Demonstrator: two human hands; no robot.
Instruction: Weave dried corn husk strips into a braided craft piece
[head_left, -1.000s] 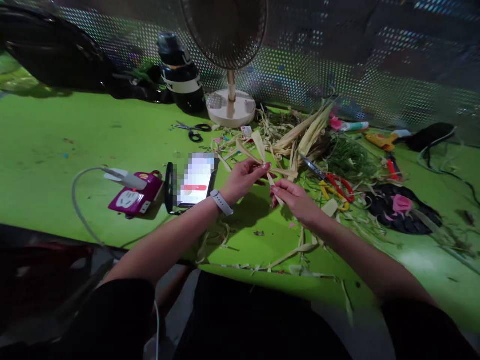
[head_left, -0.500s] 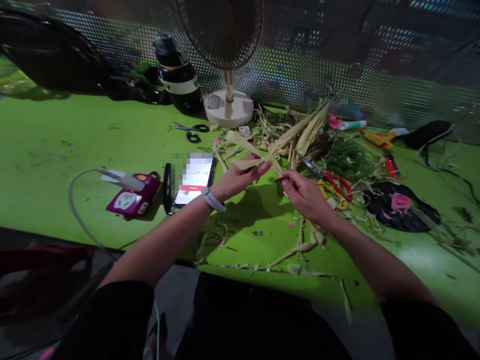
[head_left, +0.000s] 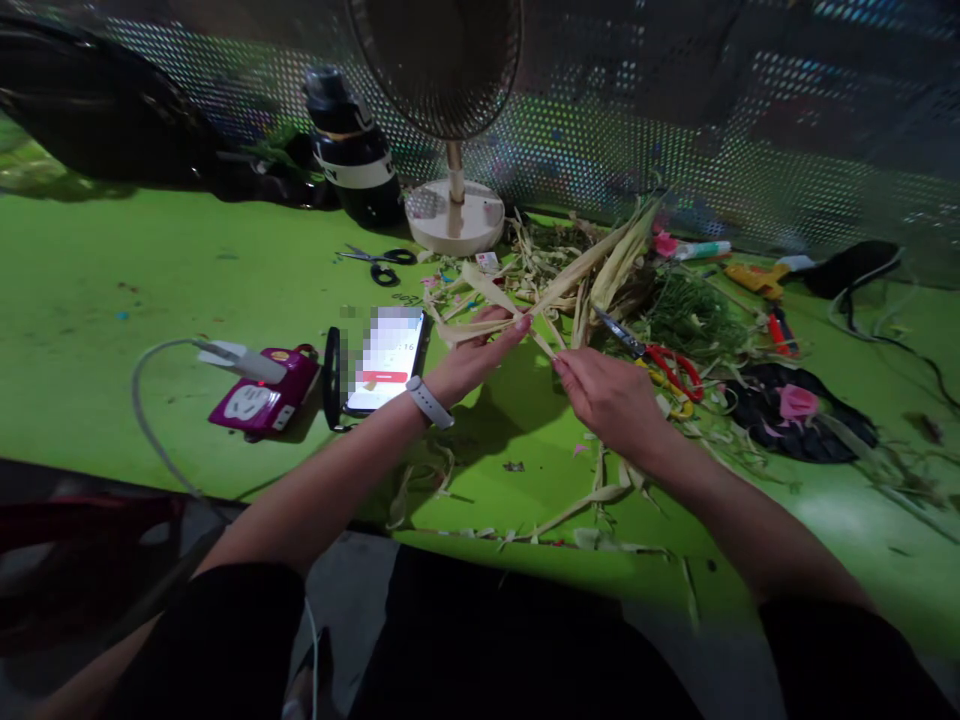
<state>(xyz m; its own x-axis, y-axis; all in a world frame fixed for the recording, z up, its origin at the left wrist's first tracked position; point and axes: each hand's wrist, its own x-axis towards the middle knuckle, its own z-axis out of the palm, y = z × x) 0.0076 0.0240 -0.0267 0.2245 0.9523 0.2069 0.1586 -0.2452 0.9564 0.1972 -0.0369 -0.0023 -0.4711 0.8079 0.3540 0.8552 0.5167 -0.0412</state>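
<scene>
Pale dry corn husk strips [head_left: 487, 288] cross between my two hands above the green table. My left hand [head_left: 484, 350], with a grey band on its wrist, is closed on the husks where they meet, thumb on top. My right hand [head_left: 611, 395] pinches the lower end of one husk strip. Just behind the hands lies a heap of longer corn husks [head_left: 626, 265]. Beside my right hand rest red-handled scissors [head_left: 671, 368], blades towards the husks, next to a yellow-handled tool [head_left: 667, 390].
A fan [head_left: 457, 225] and a black bottle [head_left: 360, 180] stand at the back. Left of my hands are a lit phone [head_left: 390, 350], a purple power socket [head_left: 266, 395] and black scissors [head_left: 379, 262]. To the right lie green sprigs [head_left: 694, 310], a black round piece with a pink flower [head_left: 799, 403] and a yellow glue gun [head_left: 754, 280].
My right hand has shifted slightly left and turned, its back now more towards me. The left hand has moved a little left, and its fingers lie straighter along the husks.
</scene>
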